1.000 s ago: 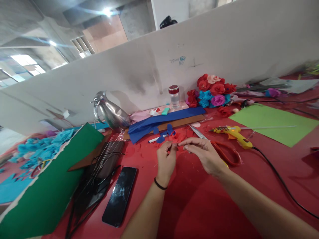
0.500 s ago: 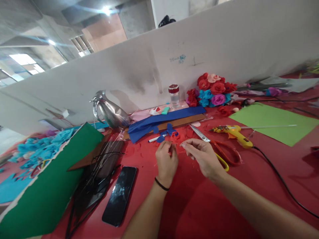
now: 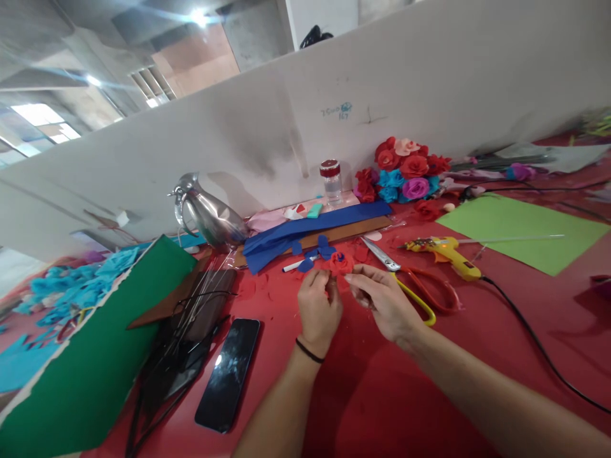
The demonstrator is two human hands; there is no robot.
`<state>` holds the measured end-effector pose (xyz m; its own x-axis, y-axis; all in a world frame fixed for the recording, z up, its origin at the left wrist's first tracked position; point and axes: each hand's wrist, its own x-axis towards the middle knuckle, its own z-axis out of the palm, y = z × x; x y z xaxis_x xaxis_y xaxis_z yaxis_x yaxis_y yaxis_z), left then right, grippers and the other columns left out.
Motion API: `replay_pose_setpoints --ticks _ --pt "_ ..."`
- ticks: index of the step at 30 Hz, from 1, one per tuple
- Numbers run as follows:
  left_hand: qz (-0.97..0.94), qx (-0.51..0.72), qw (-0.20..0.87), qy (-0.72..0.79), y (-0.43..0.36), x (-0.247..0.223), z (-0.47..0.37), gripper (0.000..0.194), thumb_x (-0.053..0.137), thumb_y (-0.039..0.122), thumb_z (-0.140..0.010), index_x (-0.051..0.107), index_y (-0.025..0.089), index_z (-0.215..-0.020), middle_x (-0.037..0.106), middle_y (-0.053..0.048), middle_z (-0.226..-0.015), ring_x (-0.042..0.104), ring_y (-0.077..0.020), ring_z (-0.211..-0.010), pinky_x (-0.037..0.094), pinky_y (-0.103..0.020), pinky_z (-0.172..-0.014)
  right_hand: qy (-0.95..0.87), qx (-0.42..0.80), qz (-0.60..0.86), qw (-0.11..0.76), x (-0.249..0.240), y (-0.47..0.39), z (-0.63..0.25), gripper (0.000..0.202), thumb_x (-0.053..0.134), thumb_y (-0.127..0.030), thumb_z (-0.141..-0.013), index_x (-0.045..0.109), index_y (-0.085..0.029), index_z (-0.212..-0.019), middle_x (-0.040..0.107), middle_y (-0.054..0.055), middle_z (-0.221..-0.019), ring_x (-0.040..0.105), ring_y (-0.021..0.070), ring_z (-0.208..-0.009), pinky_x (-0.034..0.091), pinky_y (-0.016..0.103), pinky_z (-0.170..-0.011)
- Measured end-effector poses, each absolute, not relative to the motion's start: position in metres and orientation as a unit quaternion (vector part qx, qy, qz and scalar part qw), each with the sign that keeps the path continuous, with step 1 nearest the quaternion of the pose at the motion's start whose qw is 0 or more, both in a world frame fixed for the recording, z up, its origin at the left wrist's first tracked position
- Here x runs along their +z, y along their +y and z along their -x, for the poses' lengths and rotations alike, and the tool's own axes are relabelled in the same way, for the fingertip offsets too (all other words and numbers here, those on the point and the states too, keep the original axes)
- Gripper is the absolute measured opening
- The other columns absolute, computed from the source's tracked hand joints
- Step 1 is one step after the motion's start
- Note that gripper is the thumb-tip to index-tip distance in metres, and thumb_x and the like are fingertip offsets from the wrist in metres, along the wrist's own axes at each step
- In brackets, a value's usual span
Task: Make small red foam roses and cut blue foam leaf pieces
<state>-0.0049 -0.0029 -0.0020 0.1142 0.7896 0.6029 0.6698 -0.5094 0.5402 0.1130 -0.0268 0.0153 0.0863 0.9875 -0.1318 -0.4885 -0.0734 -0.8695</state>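
1. A white wall (image 3: 229, 121) spans the back, with small handwriting on it.
2. In front of it spreads the red table (image 3: 377, 394).
3. A dark green board (image 3: 95, 356) slants along the left side.
4. A light green sheet (image 3: 525, 232) lies flat on the right.
5. A blue paper strip (image 3: 329, 220) stretches across the middle, near the wall.
6. A bouquet of paper flowers (image 3: 413, 168) sits by the wall, right of centre; a steel jug (image 3: 210, 213) stands left of centre.
7. Scissors (image 3: 392, 265) lie just beyond the right hand (image 3: 389, 305), with a yellow glue gun (image 3: 461, 262) farther right.
8. A dark phone (image 3: 228, 375) lies left of the left hand (image 3: 319, 315).
9. Both hands bend their fingers inward, tips near each other; I cannot tell whether either one grips anything.
10. A lidded jar (image 3: 333, 187) stands against the wall.
11. The red paper flower (image 3: 340, 261), blue at its centre, shows right at the fingertips, between the hands.
12. A white marker (image 3: 293, 266) lies just left of the flower.
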Motion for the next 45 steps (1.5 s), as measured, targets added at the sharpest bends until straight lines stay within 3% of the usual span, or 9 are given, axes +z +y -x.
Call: replay_pose_setpoints --ticks 5,10,18,24,29,33,37,45 --pt "-0.762 0.445 0.024 0.471 -0.005 -0.005 0.001 0.02 0.045 0.011 -0.086 0.059 0.016 -0.072 0.059 -0.004 -0.069 0.053 -0.014 -0.062 0.039 -0.025 -0.058 -0.28 0.613 0.411 0.614 0.013 -0.024 -0.115 0.039 0.073 -0.038 -0.063 0.046 -0.018 -0.045 0.041 -0.006 -0.043 0.027 0.0044 -0.04 0.017 0.023 -0.041" --pt "-0.766 0.439 0.01 0.47 -0.005 -0.009 -0.001 0.022 0.046 0.013 -0.087 0.057 0.017 -0.069 0.057 -0.003 -0.066 0.051 -0.0132 -0.06 0.039 -0.025 -0.057 -0.246 0.632 0.409 0.61 0.013 -0.023 -0.117 0.038 0.075 -0.037 -0.058 0.045 -0.018 -0.045 0.04 -0.006 -0.041 0.025 0.0032 -0.038 0.013 0.023 -0.039" --pt "-0.764 0.447 0.055 0.462 -0.003 -0.008 0.001 0.023 0.043 0.012 -0.086 0.058 0.017 -0.07 0.057 -0.003 -0.067 0.05 -0.0133 -0.06 0.037 -0.024 -0.056 -0.28 0.589 0.436 0.62 0.014 -0.024 -0.114 0.036 0.072 -0.035 -0.063 0.045 -0.019 -0.045 0.043 -0.006 -0.042 0.03 0.005 -0.04 0.019 0.024 -0.041" --pt "-0.73 0.458 0.151 0.484 -0.003 -0.003 0.0 0.023 0.047 0.019 -0.087 0.058 0.017 -0.067 0.059 -0.003 -0.067 0.053 -0.0134 -0.062 0.038 -0.024 -0.058 -0.289 0.555 0.419 0.657 0.018 -0.025 -0.119 0.022 0.061 -0.038 -0.071 0.064 -0.018 -0.062 0.047 -0.004 -0.045 0.033 0.0073 -0.042 0.023 0.025 -0.044" --pt "-0.692 0.466 0.251 0.491 -0.003 0.004 0.0 0.029 0.047 0.028 -0.088 0.056 0.017 -0.063 0.055 -0.001 -0.061 0.05 -0.0118 -0.058 0.038 -0.023 -0.057 -0.28 0.53 0.456 0.658 0.015 -0.021 -0.119 0.011 0.068 -0.027 -0.06 0.065 -0.019 -0.068 0.057 -0.004 -0.057 0.039 0.0078 -0.048 0.027 0.024 -0.047" --pt "-0.703 0.457 0.239 0.49 -0.004 0.005 0.0 0.027 0.048 0.024 -0.085 0.051 0.018 -0.059 0.053 0.0 -0.059 0.047 -0.0113 -0.056 0.035 -0.023 -0.055 -0.316 0.55 0.458 0.623 0.01 -0.019 -0.117 0.016 0.074 -0.028 -0.057 0.068 -0.021 -0.07 0.066 -0.001 -0.071 0.049 0.0109 -0.06 0.035 0.026 -0.057" --pt "-0.719 0.449 0.219 0.482 -0.005 0.004 0.0 0.026 0.047 0.018 -0.083 0.049 0.018 -0.057 0.055 -0.001 -0.06 0.049 -0.0122 -0.057 0.035 -0.024 -0.055 -0.333 0.563 0.456 0.604 0.006 -0.018 -0.118 0.014 0.077 -0.029 -0.057 0.069 -0.021 -0.064 0.066 -0.001 -0.067 0.05 0.0119 -0.062 0.036 0.027 -0.06" --pt "-0.726 0.428 0.245 0.48 -0.007 0.008 -0.001 0.026 0.046 0.015 -0.083 0.051 0.018 -0.058 0.058 -0.002 -0.062 0.05 -0.0118 -0.058 0.038 -0.025 -0.057 -0.321 0.604 0.423 0.594 0.002 -0.015 -0.12 0.022 0.083 -0.034 -0.055 0.074 -0.025 -0.073 0.071 0.0 -0.074 0.056 0.0143 -0.069 0.041 0.028 -0.067"
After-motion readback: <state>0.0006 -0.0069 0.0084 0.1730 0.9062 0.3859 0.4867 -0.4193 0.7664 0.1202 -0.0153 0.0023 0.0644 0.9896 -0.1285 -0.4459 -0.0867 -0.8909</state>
